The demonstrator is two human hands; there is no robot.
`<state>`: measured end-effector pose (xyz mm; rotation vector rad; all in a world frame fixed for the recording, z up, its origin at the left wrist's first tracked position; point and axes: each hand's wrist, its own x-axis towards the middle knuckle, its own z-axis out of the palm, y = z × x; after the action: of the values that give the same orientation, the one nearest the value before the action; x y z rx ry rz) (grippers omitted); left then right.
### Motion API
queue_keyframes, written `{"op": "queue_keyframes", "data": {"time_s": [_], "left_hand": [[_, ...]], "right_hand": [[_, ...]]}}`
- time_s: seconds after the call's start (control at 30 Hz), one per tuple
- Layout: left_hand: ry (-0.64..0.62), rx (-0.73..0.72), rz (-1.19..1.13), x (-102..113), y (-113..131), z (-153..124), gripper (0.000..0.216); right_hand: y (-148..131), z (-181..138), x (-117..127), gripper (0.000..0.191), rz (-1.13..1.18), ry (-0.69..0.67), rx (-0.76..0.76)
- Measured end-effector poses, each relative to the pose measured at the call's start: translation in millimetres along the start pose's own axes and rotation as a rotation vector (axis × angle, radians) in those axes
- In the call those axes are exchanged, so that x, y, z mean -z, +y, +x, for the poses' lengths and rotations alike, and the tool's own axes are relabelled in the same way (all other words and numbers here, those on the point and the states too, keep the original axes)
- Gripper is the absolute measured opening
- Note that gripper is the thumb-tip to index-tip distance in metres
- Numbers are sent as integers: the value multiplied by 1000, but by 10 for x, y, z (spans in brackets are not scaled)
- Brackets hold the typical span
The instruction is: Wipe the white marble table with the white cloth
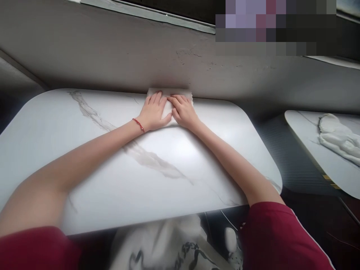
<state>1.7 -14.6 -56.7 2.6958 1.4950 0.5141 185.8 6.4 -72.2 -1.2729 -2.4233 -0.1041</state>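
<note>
A folded white cloth [171, 91] lies at the far edge of the white marble-patterned table [112, 198], close against the wall. My left hand [153, 111] is pressed flat on the cloth's left part, fingers stretched forward, with a red bracelet [138, 125] at the wrist. On the right part of the same cloth rests my right hand [185, 111], its fingers extended and angled to the left. Both hands are open, the thumbs nearly meeting. The middle of the cloth shows between them, while the rest of it is partly covered by the palms.
Behind the table stands a grey wall [112, 56] with scuff marks, below a window ledge [154, 18]. To the right, across a dark gap, a second white table [312, 138] carries a crumpled white cloth [340, 135]. A printed pale fabric [168, 247] shows below the near edge.
</note>
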Motion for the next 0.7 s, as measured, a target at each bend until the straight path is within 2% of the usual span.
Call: {"op": "queue_keyframes", "data": {"time_s": [0.5,0.7], "left_hand": [[-53,37,48,29,-14,24,75],[-119,20,114,151,90,-236,72]], "right_hand": [[6,96,-55,48,12,25,-28],[-198,-129,21,52,0,-4,-44]]}}
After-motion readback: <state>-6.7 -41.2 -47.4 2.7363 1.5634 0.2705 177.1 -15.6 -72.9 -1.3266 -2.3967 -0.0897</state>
